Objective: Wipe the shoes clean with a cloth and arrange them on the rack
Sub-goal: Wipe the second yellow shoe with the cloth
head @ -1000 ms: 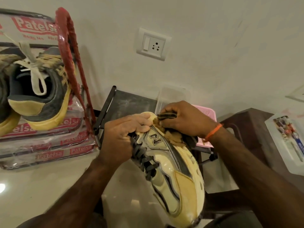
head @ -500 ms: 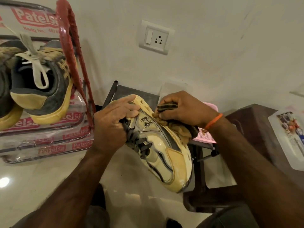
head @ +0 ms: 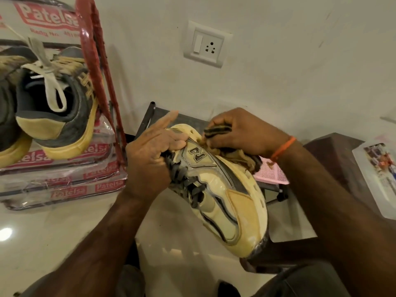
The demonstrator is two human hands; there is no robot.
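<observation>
Against the white wall, our left hand (head: 147, 161) grips the stiff, light sneaker (head: 222, 189) by its laces; our right hand (head: 237, 133) pinches the soft cloth (head: 216, 130).

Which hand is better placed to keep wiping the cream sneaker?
Right hand: it grips the cloth against the cream sneaker near its heel. The left hand is occupied holding the sneaker at the laces.

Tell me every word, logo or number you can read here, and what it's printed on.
"Patelsa": red labels on the clear wrap of the rack.
"N" logo: side of the cream shoe.
Small line under the top "Patelsa": begins "Redg No", rest blurred.
Print on the white packet at right: too blurred to read.
</observation>
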